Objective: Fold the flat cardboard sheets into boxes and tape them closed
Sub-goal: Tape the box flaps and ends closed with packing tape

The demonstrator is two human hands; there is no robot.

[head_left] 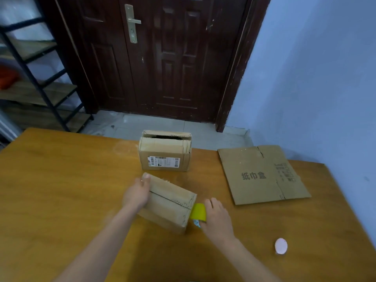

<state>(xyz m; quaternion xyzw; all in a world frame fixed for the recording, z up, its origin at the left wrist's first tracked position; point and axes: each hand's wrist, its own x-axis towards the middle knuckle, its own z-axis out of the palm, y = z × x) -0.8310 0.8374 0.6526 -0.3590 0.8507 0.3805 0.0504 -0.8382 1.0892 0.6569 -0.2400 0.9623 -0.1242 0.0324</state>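
A small folded cardboard box (169,202) lies in front of me on the wooden table (61,180), its top flaps meeting in a seam. My left hand (137,193) presses flat against the box's left end. My right hand (216,217) grips a yellow tape dispenser (198,212) at the box's right end, by the seam. Behind it stands a second folded box (164,153) with a white shipping label, its top partly open. A flat cardboard sheet (262,175) with printed characters lies to the right.
A small white roundish object (281,246) rests on the table near the right front. Beyond the table's far edge are a dark wooden door (162,58), a black metal shelf (30,78) at left and a blue wall (315,78) at right.
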